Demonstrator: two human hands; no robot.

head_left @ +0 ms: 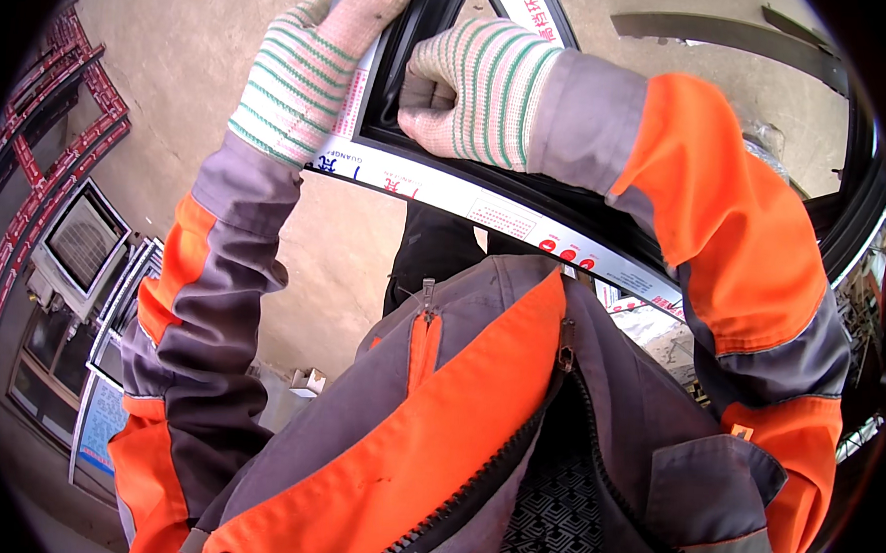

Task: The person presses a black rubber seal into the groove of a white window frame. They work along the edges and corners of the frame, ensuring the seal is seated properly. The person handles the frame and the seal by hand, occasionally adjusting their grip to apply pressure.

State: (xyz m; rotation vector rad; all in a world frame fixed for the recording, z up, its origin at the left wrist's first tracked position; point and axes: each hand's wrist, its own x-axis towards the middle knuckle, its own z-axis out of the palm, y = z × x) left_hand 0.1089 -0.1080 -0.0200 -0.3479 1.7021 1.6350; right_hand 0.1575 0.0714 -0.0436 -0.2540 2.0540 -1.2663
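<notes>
Red metal lattice frames (56, 106) at nine o'clock; grey-framed glazed window units (82, 243) lean below them on the concrete floor (174, 62).

One head-worn fisheye view — steeply downward, close over the wearer's own jacket (435, 426) and raised forearms.
</notes>
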